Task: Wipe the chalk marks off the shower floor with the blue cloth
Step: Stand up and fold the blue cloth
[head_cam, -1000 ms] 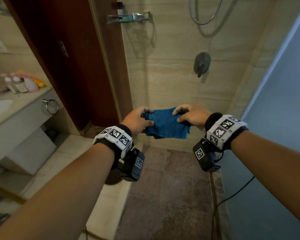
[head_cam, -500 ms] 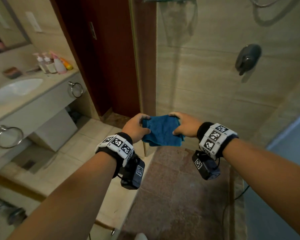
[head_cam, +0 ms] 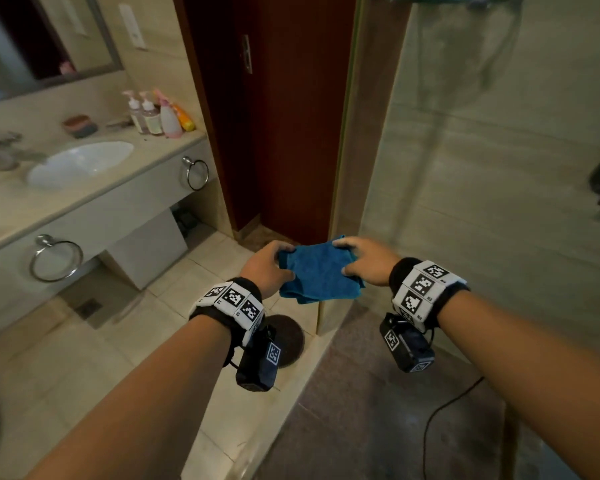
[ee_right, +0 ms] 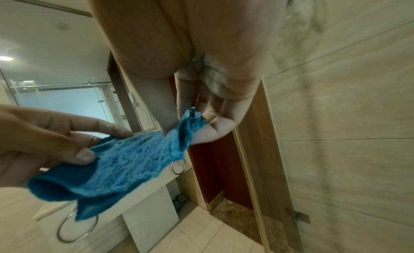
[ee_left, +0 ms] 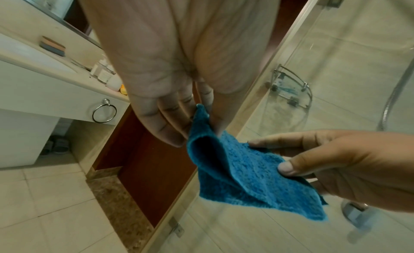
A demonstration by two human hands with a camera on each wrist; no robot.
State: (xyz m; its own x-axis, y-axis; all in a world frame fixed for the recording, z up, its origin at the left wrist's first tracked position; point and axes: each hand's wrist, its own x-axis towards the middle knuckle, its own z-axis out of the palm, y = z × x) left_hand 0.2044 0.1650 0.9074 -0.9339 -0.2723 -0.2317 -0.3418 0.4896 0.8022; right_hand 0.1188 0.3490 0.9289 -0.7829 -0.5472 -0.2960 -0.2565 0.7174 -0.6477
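The blue cloth [head_cam: 321,273] hangs folded in the air at about waist height, stretched between both hands in front of the edge of the glass shower panel [head_cam: 492,209], above the raised sill where the pale bathroom tiles meet the darker shower floor [head_cam: 371,420]. The left hand [head_cam: 265,268] pinches the cloth's left edge, thumb on top and fingers [ee_left: 167,118] curled underneath, so the fabric bunches into a fold there. The right hand [head_cam: 368,259] grips the opposite edge the same way, its thumb pressed on the upper face and its fingers [ee_right: 215,118] wrapped under the hem. The lower layers of the cloth sag free between the two grips. No chalk marks can be made out on the shower floor from here; a dark cable [head_cam: 440,420] trails across it. A round drain cover [head_cam: 288,337] sits in the pale tiles just below the left wrist. Farther left runs the vanity tabletop [head_cam: 94,195] with a white sink [head_cam: 80,162], a cluster of bottles [head_cam: 156,114] at its far end, and two towel rings [head_cam: 196,173] on its front. A dark red door [head_cam: 291,126] stands beyond the hands.
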